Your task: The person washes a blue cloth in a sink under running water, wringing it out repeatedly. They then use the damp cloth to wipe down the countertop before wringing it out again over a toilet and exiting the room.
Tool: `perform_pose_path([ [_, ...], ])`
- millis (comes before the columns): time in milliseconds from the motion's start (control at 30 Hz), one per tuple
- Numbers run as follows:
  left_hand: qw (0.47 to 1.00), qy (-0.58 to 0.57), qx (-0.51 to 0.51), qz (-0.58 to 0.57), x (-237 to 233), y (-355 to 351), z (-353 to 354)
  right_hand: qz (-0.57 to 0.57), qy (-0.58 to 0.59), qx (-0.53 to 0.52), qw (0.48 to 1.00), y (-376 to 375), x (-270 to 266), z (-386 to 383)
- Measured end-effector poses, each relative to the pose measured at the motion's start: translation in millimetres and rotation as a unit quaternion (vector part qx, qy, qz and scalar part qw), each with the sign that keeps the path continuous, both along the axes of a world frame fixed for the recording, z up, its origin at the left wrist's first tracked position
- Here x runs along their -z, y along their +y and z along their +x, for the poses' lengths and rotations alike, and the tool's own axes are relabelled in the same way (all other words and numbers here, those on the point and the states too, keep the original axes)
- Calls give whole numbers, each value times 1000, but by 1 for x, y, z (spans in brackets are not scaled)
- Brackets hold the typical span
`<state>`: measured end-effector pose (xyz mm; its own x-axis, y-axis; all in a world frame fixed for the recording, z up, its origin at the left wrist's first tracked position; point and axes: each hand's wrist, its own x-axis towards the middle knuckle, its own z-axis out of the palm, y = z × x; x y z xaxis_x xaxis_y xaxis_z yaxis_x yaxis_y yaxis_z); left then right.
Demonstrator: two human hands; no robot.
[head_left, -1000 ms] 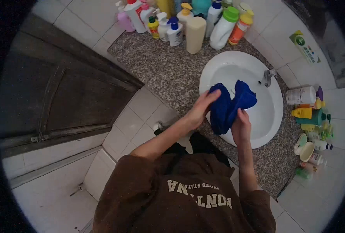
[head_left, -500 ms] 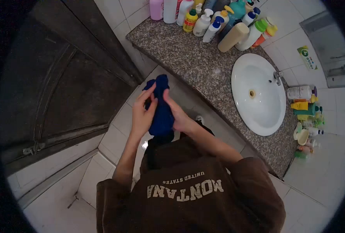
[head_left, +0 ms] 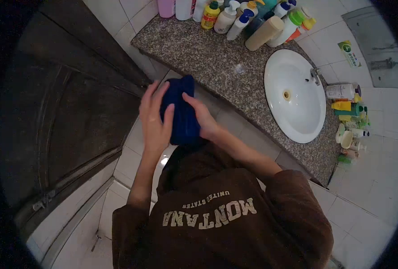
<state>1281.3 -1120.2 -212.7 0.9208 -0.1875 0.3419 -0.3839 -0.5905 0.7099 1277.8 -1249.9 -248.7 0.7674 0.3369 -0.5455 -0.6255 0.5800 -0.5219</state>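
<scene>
A dark blue cloth (head_left: 184, 121), folded into a thick bundle, hangs in front of my body above the floor. My left hand (head_left: 155, 121) is at the cloth's left side, its fingers spread and its thumb against or just over the cloth edge. From the right, my right hand (head_left: 204, 117) holds the bundle, the thumb lying on top and the other fingers hidden behind it.
A speckled stone counter (head_left: 208, 62) runs diagonally past my right side, with a white oval sink (head_left: 293, 112) set in it. Several bottles (head_left: 264, 33) line its back edge, and more toiletries (head_left: 349, 110) stand beyond the sink. A dark wooden door (head_left: 82, 121) is at the left.
The cloth looks wider and flatter than before. My left hand has moved left and its fingers have spread from the cloth's top. The view has shifted slightly, so the counter and sink sit higher.
</scene>
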Motion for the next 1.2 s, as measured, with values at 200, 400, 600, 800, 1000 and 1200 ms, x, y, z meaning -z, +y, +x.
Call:
perform_pose_path([
  [200, 928, 233, -107, -270, 59, -41, 41, -122, 5, 56, 991, -7, 14, 38],
  [400, 707, 568, -96, -411, 47, -34, 105, -486, -251, 137, 826, -35, 39, 97],
  [600, 954, -95, -146, 244, 53, -2, 225, -512, -225, 129, 819, -85, 21, 130],
  [800, 924, 19, -30, 380, 116, 9, 306, -464, -124, 201, 854, -86, 42, 101],
  [1000, 927, 82, 8, 365, 125, 14, 331, -432, -18, 331, 839, -56, 31, 60],
  [1200, 914, 221, 106, 324, 105, -55, 254, -349, 20, 411, 842, -38, 35, 44],
])
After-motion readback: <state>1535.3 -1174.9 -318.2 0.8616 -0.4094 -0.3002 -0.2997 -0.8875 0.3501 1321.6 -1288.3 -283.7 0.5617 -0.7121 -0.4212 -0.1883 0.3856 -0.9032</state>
